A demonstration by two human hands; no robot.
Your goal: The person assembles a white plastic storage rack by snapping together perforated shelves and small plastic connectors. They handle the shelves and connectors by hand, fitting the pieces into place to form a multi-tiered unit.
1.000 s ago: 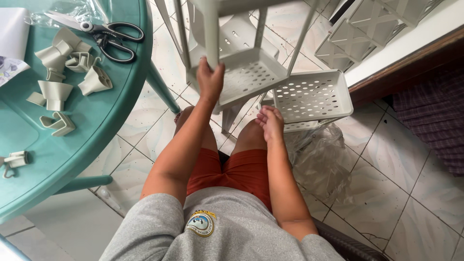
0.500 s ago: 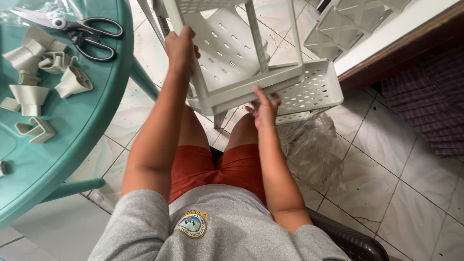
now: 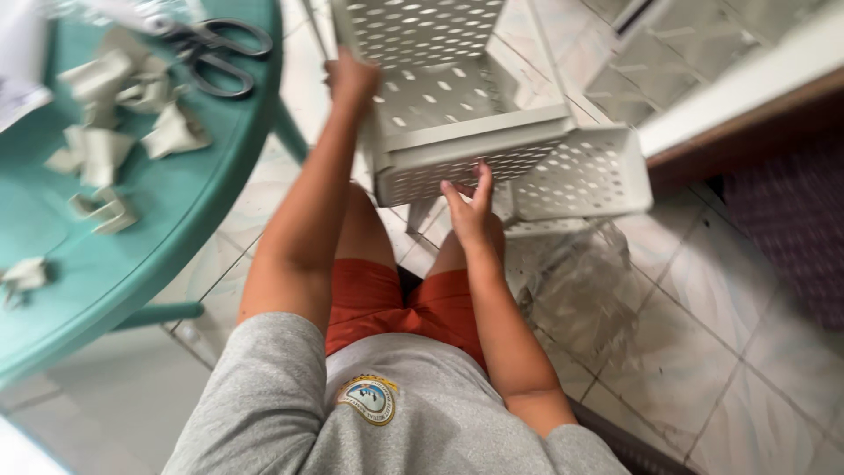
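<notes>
At frame centre, the pale perforated plastic shelf rack (image 3: 457, 132) had tilted nearer; left hand (image 3: 350, 77) gripped its post, right hand (image 3: 470, 207) spread beneath. One pair of black-handled scissors (image 3: 215, 53) lay upper left.

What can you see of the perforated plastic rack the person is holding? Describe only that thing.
The rack is pale grey-white, plastic by its look, built of trays dotted with oval holes and joined by slim posts. It is tilted above the person's knees over the tiled floor. The left hand grips its left side; the right hand touches the near tray's front rim, fingers spread. The picture is blurred.
</notes>
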